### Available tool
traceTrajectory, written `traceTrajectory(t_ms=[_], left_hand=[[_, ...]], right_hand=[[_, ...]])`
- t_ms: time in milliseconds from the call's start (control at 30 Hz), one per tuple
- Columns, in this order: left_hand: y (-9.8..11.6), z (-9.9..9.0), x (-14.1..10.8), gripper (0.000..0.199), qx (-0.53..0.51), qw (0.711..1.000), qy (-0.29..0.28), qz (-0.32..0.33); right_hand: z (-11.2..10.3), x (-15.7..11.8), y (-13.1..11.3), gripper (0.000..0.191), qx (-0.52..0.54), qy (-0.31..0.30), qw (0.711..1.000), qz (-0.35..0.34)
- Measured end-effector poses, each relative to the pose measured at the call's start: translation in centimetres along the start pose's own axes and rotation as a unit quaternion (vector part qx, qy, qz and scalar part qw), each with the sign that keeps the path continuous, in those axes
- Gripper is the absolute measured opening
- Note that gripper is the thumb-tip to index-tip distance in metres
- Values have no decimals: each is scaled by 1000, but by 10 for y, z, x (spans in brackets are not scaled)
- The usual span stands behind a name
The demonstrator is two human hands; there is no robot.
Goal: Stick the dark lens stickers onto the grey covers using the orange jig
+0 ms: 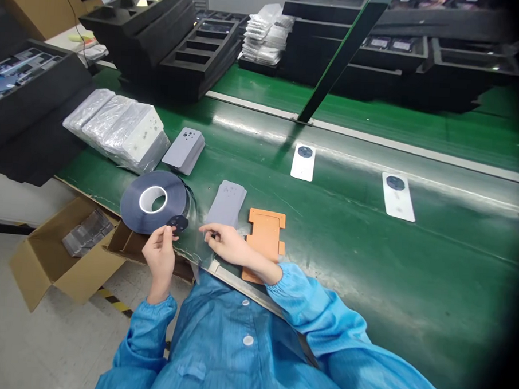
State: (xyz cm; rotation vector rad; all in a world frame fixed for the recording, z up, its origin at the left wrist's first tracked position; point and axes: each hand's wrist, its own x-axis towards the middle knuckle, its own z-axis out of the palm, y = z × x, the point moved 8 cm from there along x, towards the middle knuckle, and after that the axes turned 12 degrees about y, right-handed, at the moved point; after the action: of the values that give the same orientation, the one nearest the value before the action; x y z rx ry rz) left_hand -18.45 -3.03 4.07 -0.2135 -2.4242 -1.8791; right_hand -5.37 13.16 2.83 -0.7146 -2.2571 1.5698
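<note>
Between the thumb and fingers of my left hand (160, 250) is a round dark sticker (179, 223) with small circles on it. It is held at the near edge of a large roll of dark tape (132, 203) with a white core, which lies flat on the bench. My right hand (227, 244) is just in front of a stack of grey phone back panels (227, 201), its index finger stretched out to the left and the others loosely bent. A clear film strip hangs close to its fingertips. Beside its wrist lies an orange fixture plate (266, 235).
Another stack of grey panels (184, 151) stands behind the roll, near plastic-wrapped panels (120, 128). White panels with dark round patches (302, 169) (399, 203) lie to the right. Black foam trays (197, 54) line the back. An open carton (37, 265) is below left. A dark post (338, 66) rises behind.
</note>
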Motion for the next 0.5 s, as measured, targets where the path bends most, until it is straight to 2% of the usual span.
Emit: traceTrajectory(t_ms=[100, 200, 367, 500], left_hand=[[9, -4, 1, 36, -30, 999, 7, -12], [15, 8, -10, 37, -47, 996, -59, -38], [28, 50, -48, 38, -48, 976, -207, -57], [37, 90, -81, 41, -52, 950, -302, -61]], right_hand=[[-5, -7, -1, 41, -4, 5, 1000, -8], [-23, -13, -3, 39, 36, 44, 998, 1], [-71, -28, 5, 38, 142, 113, 980, 75], [-104, -47, 19, 34, 138, 158, 973, 93]])
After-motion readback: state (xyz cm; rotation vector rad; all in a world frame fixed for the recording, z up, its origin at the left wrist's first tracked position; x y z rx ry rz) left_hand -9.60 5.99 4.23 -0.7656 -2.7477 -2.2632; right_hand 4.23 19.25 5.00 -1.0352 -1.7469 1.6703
